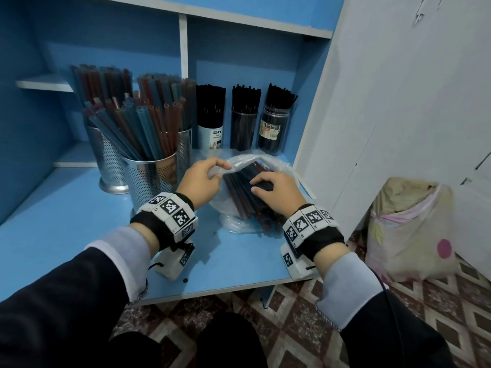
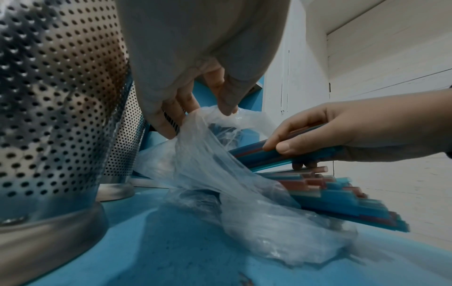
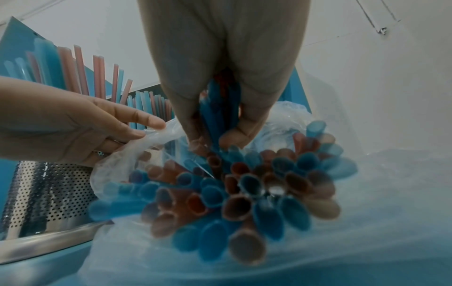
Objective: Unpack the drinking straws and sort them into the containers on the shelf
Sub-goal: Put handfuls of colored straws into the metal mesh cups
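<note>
A clear plastic bag [image 1: 239, 160] lies on the blue shelf [image 1: 66, 224] with a bundle of blue and red straws [image 1: 247, 195] in it. My left hand [image 1: 204, 179] pinches the bag's open edge [image 2: 208, 123] and holds it up. My right hand [image 1: 273, 189] grips a small bunch of blue and red straws [image 2: 247, 152] at the top of the bundle, thumb under, fingers over. In the right wrist view the open straw ends [image 3: 234, 195] fan toward the camera. Two perforated metal cups [image 1: 151, 176] with blue and red straws stand at the left.
Three containers of black straws [image 1: 244, 120] stand at the back of the shelf: a white tube [image 1: 211, 135], a dark cup and a labelled jar [image 1: 272, 134]. A white wall panel [image 1: 385, 102] borders the shelf's right side. A lined bin [image 1: 409, 229] sits on the tiled floor.
</note>
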The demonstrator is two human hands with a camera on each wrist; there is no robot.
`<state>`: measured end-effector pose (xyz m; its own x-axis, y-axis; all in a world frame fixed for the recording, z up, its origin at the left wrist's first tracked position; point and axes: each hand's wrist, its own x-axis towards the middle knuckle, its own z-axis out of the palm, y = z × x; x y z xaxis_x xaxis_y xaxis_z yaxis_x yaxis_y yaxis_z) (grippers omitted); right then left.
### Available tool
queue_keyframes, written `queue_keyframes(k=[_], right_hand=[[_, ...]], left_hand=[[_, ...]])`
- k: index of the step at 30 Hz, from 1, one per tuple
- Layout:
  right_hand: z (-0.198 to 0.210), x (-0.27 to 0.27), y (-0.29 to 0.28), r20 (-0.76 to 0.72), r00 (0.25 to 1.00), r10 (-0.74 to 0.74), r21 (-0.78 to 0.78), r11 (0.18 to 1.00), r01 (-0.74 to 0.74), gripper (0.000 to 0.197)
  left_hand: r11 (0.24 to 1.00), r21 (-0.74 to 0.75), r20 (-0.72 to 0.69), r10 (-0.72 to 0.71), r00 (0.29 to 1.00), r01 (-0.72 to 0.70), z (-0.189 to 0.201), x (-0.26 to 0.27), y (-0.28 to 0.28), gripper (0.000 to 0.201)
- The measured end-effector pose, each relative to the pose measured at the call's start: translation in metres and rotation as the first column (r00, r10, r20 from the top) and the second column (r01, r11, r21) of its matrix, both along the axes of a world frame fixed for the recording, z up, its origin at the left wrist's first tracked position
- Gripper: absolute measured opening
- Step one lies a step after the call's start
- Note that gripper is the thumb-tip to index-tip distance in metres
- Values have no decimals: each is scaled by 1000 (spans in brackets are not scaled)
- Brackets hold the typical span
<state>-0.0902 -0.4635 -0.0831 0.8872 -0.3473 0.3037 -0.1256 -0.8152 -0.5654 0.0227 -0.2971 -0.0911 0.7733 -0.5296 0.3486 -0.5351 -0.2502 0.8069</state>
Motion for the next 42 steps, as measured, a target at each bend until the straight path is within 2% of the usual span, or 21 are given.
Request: queue_keyframes(k=[4,10,12,17,21,24,26,29,31,33,37,40,42], right_hand=[[2,-1,0,-25,1000,-3,14,1000,4,13],[3,7,7,-194,981,-8,-71,997,-5,23],[4,8,8,-171,985,-20,-59,998,10,24],[12,2,5,-83,997,-3,-2,1000,3,13],[23,-11,2,-47,998,-29,3,1000,29,15],[34,-22,3,-68,997,-28,-10,1000,27,15],[42,-29,5,-99,995,-21,-40,999,17,16],[60,-39,11,-162,987,-14,-101,995,-3,16],[73,-46,17,-207,978,0,-132,991,-28,16],[86,-53,25,-257,966,6,-192,980,-57,13],[114,-70,41,-312,949,40,-270,954,-129,14],[136,-82,50,-291,953,81,-284,944,-167,31],[147,-85,59,-159,984,75,-351,927,-127,45]], left_hand=[[1000,-6,-29,-10,1000,10,-3,5,0,31],[1000,-21,-108,-20,994,18,-5,8,1,20],[998,-32,-130,-55,990,51,-4,7,2,20],[997,-39,-127,-76,989,72,0,6,8,20],[997,40,-118,-63,991,68,2,0,9,23],[980,196,4,-18,1000,17,5,-7,4,31],[985,172,145,-8,989,-17,8,-13,-1,42],[978,167,331,-175,927,125,15,-21,-14,60],[949,234,374,-287,882,209,19,-24,-26,72],[931,255,383,-345,857,260,25,-27,-38,74],[924,168,347,-382,857,344,31,-36,-50,43],[931,5,232,-357,905,366,33,-42,-49,46],[932,-83,199,-331,922,353,35,-47,-48,40]])
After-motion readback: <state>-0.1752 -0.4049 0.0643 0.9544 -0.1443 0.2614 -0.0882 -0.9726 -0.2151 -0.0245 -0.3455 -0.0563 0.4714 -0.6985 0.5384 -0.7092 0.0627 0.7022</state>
